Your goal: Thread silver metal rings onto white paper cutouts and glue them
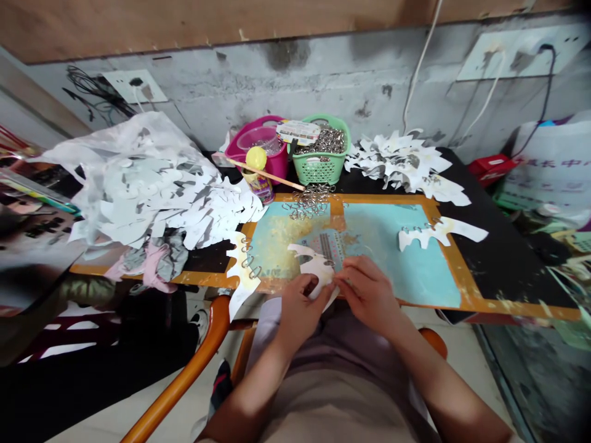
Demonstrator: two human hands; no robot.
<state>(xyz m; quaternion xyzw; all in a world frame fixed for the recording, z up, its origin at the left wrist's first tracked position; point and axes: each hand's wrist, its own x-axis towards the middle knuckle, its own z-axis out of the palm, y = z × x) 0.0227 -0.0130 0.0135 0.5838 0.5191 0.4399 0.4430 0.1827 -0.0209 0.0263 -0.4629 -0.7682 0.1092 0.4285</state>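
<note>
My left hand (301, 312) and my right hand (368, 292) are close together at the near edge of a pale blue mat (392, 246). Both pinch a white paper cutout (314, 266), and the fingers hide its lower part. A small metal ring seems to sit at its edge, though the fingers obscure this. Another white cutout with metal rings (436, 232) lies on the mat to the right. A third, also ringed (242, 271), hangs over the table's near edge left of my left hand.
A green basket of metal rings (321, 163) and a pink basket (258, 151) stand at the back, with loose rings (311, 202) in front. Heaps of white cutouts (148, 191) (401, 161) lie on both sides. An orange chair frame (184, 369) curves below.
</note>
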